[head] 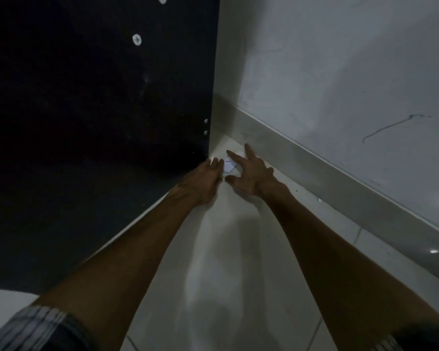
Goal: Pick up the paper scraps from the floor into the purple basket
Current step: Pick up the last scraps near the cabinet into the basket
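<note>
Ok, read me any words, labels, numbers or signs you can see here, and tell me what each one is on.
No text can be read in this view.
Paper scrap between the left hand and the right hand: faint dark marks, too small and blurred to read.
Dark cabinet panel: only screw heads, no label.
Wall: scuff lines only, not writing.

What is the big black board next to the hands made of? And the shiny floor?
The black board looks like laminated furniture panel: smooth and flat, with pale round screw caps set in it. The floor looks like glazed ceramic tile: pale, glossy, with thin joint lines. Neither is certain in this dim light.
</note>
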